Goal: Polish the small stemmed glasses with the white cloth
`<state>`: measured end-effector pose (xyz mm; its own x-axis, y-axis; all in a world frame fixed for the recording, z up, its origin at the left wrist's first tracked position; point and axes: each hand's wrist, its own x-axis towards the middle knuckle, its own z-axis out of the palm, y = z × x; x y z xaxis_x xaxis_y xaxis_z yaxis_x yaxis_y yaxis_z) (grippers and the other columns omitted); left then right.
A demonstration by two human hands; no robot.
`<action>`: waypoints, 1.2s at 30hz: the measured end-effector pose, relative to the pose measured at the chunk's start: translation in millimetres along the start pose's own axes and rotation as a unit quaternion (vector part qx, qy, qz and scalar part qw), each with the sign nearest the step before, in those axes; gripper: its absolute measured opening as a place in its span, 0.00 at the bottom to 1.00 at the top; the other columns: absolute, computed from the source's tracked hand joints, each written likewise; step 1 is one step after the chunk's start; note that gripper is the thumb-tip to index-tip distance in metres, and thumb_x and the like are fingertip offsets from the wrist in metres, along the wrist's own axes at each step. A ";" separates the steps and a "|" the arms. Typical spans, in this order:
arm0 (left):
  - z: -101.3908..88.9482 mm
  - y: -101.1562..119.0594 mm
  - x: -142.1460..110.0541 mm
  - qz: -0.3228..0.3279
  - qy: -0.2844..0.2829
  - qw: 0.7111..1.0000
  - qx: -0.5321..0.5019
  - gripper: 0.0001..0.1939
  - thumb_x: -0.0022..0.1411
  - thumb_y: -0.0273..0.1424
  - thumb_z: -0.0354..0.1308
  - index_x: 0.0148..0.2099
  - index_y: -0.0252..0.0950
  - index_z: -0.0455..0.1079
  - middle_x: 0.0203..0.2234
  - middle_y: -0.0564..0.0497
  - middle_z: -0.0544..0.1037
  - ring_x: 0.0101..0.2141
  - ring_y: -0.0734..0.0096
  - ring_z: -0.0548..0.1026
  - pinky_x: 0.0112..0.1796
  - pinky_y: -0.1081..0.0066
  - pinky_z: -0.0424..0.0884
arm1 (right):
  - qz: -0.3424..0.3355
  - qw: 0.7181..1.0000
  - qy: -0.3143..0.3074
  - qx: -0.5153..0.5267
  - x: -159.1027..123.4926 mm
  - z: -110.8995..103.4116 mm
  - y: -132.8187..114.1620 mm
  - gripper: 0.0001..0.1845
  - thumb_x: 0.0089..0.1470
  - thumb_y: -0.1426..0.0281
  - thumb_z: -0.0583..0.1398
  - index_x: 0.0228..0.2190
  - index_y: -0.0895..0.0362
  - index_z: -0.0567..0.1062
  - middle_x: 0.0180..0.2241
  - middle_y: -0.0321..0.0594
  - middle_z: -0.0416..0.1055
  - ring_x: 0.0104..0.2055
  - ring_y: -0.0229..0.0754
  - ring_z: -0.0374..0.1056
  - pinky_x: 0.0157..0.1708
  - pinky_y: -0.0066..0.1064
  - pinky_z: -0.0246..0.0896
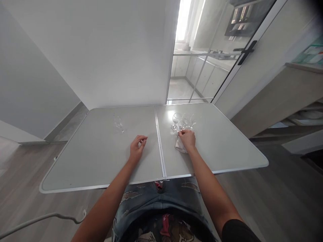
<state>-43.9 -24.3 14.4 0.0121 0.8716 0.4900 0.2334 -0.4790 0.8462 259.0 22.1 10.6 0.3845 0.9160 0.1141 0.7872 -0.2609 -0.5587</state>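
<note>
On the right half of the folding table (224, 148), several clear stemmed glasses stand close together, among them a wine glass (176, 118) on the left of the group. My right hand (188, 137) is right in front of them, its thumb and fingers pinched at the foot of the nearest glasses. What the fingertips hold is too small to make out. A pale folded cloth (180, 146) lies under and beside this hand. My left hand (137, 146) hovers left of the table's centre seam, fingers loosely curled, a gap at the thumb, nothing in it.
Another clear glass (118, 124) is at the far left of the table. A white wall (126, 53) borders the back edge, beside a glass-paned door (202, 67). Shelving (285, 90) is on the right. A grey hose or cable (50, 215) appears at lower left.
</note>
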 end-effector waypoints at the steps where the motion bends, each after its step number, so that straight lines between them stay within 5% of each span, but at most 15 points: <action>1: -1.1 0.2 -1.3 0.004 0.015 1.000 0.000 0.10 0.69 0.38 0.56 0.43 0.41 0.76 0.36 0.48 0.76 0.39 0.66 0.74 0.40 0.65 0.69 | 0.005 1.000 0.000 0.001 -0.1 -0.9 -0.4 0.14 0.56 0.61 0.60 0.34 0.54 0.84 0.36 0.44 0.81 0.38 0.46 0.75 0.35 0.31 0.62; 8: -12.2 -1.3 -6.2 -0.014 0.149 0.989 0.023 0.11 0.69 0.39 0.54 0.42 0.40 0.73 0.31 0.51 0.72 0.32 0.69 0.71 0.37 0.67 0.69 | 0.035 0.999 0.023 -0.010 -21.1 -24.5 4.2 0.28 0.51 0.51 0.63 0.45 0.60 0.81 0.43 0.55 0.79 0.45 0.54 0.75 0.43 0.38 0.65; 13: -24.8 -9.8 -1.0 -0.042 0.266 0.962 0.045 0.13 0.71 0.41 0.51 0.43 0.39 0.71 0.30 0.51 0.70 0.32 0.70 0.70 0.35 0.69 0.66 | 0.077 0.991 -0.048 0.094 -54.0 -49.4 26.6 0.25 0.48 0.51 0.65 0.36 0.60 0.82 0.39 0.55 0.80 0.45 0.58 0.74 0.47 0.43 0.65; 15: -33.7 -16.7 2.2 -0.065 0.302 0.949 0.068 0.14 0.71 0.42 0.51 0.44 0.38 0.70 0.33 0.50 0.71 0.34 0.69 0.70 0.36 0.69 0.66 | 0.089 0.953 -0.119 0.266 -67.7 -61.6 36.3 0.23 0.46 0.53 0.67 0.36 0.58 0.82 0.39 0.50 0.80 0.42 0.54 0.75 0.43 0.40 0.67; 17: -44.8 -24.7 6.4 -0.097 0.320 0.938 0.093 0.14 0.68 0.44 0.54 0.46 0.38 0.68 0.38 0.49 0.72 0.37 0.68 0.70 0.39 0.67 0.67 | 0.116 0.869 -0.196 0.438 -81.9 -73.9 43.0 0.24 0.46 0.55 0.68 0.42 0.55 0.81 0.40 0.44 0.79 0.39 0.50 0.75 0.37 0.37 0.69; 19: -56.5 -32.8 12.5 -0.126 0.327 0.929 0.120 0.18 0.63 0.45 0.60 0.48 0.38 0.66 0.42 0.47 0.70 0.41 0.65 0.70 0.44 0.63 0.68 | 0.153 0.797 -0.229 0.537 -95.5 -83.1 45.8 0.21 0.46 0.60 0.69 0.43 0.52 0.80 0.38 0.41 0.79 0.37 0.48 0.75 0.35 0.37 0.71; 21: -67.2 -40.5 20.7 -0.145 0.322 0.924 0.146 0.24 0.59 0.46 0.65 0.50 0.38 0.63 0.45 0.45 0.68 0.43 0.63 0.70 0.49 0.58 0.67 | 0.190 0.758 -0.235 0.578 -107.5 -86.3 44.7 0.15 0.47 0.62 0.69 0.38 0.51 0.79 0.36 0.41 0.79 0.37 0.50 0.75 0.36 0.41 0.73; 25: -79.4 -54.5 38.8 -0.146 0.290 0.931 0.166 0.32 0.54 0.45 0.69 0.54 0.37 0.61 0.52 0.39 0.67 0.51 0.56 0.70 0.54 0.51 0.65 | 0.248 0.728 -0.241 0.591 -125.7 -74.5 35.4 0.15 0.50 0.58 0.67 0.39 0.52 0.79 0.39 0.45 0.80 0.43 0.57 0.77 0.41 0.48 0.75; 30: -76.8 -69.7 51.3 -0.125 0.286 0.944 0.108 0.31 0.55 0.43 0.69 0.55 0.39 0.62 0.52 0.38 0.72 0.56 0.51 0.70 0.56 0.50 0.64 | 0.245 0.713 -0.253 0.606 -139.6 -49.4 17.4 0.17 0.53 0.55 0.65 0.40 0.52 0.79 0.41 0.46 0.81 0.47 0.59 0.77 0.45 0.50 0.75; 36: -72.2 -82.1 56.4 -0.102 0.283 0.950 0.083 0.25 0.62 0.45 0.63 0.54 0.39 0.62 0.41 0.45 0.78 0.44 0.63 0.79 0.46 0.62 0.71 | 0.223 0.677 -0.289 0.639 -142.9 -37.5 -20.0 0.19 0.54 0.55 0.64 0.41 0.54 0.79 0.40 0.45 0.81 0.48 0.55 0.77 0.44 0.46 0.76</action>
<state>-132.6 56.7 -12.3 -0.5633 0.7269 0.3928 0.3250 -0.2422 0.9142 206.4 -115.0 36.3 -0.0967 0.8959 -0.4336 -0.5478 -0.4116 -0.7283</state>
